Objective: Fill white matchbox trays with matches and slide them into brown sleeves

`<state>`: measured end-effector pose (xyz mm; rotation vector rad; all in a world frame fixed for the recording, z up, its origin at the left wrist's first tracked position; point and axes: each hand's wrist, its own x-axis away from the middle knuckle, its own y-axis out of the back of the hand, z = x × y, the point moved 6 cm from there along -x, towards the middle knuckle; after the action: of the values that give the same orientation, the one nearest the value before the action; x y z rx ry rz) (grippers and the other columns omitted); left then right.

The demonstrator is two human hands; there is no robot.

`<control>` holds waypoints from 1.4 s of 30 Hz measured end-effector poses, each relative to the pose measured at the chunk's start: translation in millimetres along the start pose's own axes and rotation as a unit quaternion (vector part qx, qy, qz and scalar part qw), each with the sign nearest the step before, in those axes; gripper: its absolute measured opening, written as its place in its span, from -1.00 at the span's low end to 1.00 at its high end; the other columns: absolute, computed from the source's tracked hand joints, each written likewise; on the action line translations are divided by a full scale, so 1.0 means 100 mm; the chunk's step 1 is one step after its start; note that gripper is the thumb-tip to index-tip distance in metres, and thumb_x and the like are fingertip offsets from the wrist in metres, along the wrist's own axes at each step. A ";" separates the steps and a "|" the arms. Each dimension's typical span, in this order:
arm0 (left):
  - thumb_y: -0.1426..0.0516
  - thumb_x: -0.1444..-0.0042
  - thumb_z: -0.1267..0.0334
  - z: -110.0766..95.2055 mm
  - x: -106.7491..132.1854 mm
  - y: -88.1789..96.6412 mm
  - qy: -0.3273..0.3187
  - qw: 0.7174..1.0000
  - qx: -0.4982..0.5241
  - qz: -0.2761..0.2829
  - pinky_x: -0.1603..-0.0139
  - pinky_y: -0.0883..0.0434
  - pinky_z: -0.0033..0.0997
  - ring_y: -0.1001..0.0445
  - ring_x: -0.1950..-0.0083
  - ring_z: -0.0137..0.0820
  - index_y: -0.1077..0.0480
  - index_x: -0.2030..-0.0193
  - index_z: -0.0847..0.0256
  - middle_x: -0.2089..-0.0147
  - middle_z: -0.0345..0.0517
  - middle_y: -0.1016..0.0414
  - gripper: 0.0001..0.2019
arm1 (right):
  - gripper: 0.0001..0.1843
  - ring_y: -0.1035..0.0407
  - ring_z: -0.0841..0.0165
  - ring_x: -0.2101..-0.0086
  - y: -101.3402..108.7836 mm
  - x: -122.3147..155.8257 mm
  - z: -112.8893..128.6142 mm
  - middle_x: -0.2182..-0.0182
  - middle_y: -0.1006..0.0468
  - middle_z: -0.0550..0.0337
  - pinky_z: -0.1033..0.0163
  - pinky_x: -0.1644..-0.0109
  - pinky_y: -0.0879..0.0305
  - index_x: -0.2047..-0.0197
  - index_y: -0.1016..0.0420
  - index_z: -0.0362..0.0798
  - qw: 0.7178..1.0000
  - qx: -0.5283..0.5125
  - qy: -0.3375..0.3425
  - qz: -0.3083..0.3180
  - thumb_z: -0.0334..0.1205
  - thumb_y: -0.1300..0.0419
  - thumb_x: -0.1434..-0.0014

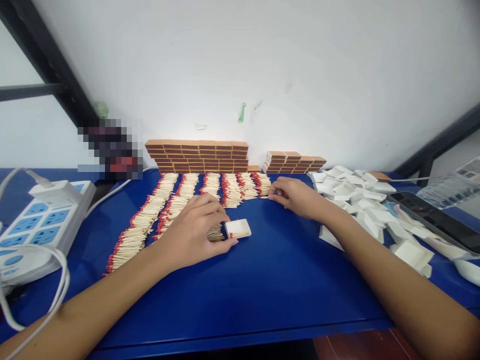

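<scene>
My left hand (pixel 197 225) rests on the blue table (pixel 262 290), fingers curled round a small white matchbox tray (pixel 238 228) that holds a few matches. Just behind that hand lie rows of red-tipped matches (pixel 168 210). My right hand (pixel 296 196) reaches to the right end of the match rows (pixel 258 184), its fingers pinched together on some matches there.
Stacked brown matchbox sleeves (pixel 198 156) line the wall, with a smaller stack (pixel 294 162) to the right. A heap of white empty trays (pixel 360 200) lies at the right beside a black phone (pixel 435 220). A white power strip (pixel 41 220) with cables sits at the left.
</scene>
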<state>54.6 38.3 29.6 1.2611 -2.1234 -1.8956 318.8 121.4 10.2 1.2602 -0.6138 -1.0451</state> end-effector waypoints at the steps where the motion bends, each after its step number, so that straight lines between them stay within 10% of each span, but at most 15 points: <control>1: -0.38 -0.23 0.09 0.00 0.00 0.00 0.000 1.000 -0.001 0.002 -0.18 -0.41 -0.05 -0.49 -0.09 -0.15 -0.59 0.14 0.14 0.10 -0.10 -0.63 -0.80 | -0.83 -0.39 0.25 0.32 0.00 0.01 0.01 0.30 -0.50 0.09 0.19 0.22 -0.23 0.24 -0.54 -0.03 1.000 0.000 0.001 0.005 -0.21 -0.16 -0.37; 16: -0.36 -0.25 0.11 0.00 -0.01 0.05 -0.006 0.999 -0.036 -0.028 -0.14 -0.43 -0.04 -0.49 -0.06 -0.13 -0.58 0.13 0.20 0.11 -0.05 -0.64 -0.79 | -0.90 -0.43 0.32 0.27 0.00 0.29 1.23 0.13 -0.56 0.09 0.22 0.23 -0.25 0.15 -0.48 -0.04 0.991 -0.039 0.131 0.004 -0.31 -0.18 -0.46; 28: -0.37 -0.25 0.11 -0.03 0.02 0.00 -0.023 0.999 -0.007 -0.023 -0.20 -0.41 -0.04 -0.50 -0.09 -0.14 -0.59 0.12 0.15 0.10 -0.08 -0.64 -0.80 | -0.87 -0.42 0.24 0.23 -0.04 0.02 0.47 0.21 -0.52 0.06 0.16 0.16 -0.32 0.08 -0.61 -0.03 0.994 -0.053 0.075 -0.066 -0.26 -0.21 -0.41; 42: -0.38 -0.24 0.08 -0.02 0.00 0.01 -0.019 1.000 -0.004 -0.022 -0.19 -0.40 -0.03 -0.49 -0.09 -0.13 -0.57 0.15 0.15 0.13 -0.09 -0.61 -0.79 | -0.91 -0.41 0.24 0.24 -0.13 -0.04 0.40 0.20 -0.50 0.06 0.15 0.16 -0.34 0.12 -0.55 -0.03 0.995 -0.052 0.061 -0.066 -0.27 -0.20 -0.39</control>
<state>54.8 36.5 30.4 1.2896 -2.1218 -1.9594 279.2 106.6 8.4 1.2758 -0.3821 -1.0853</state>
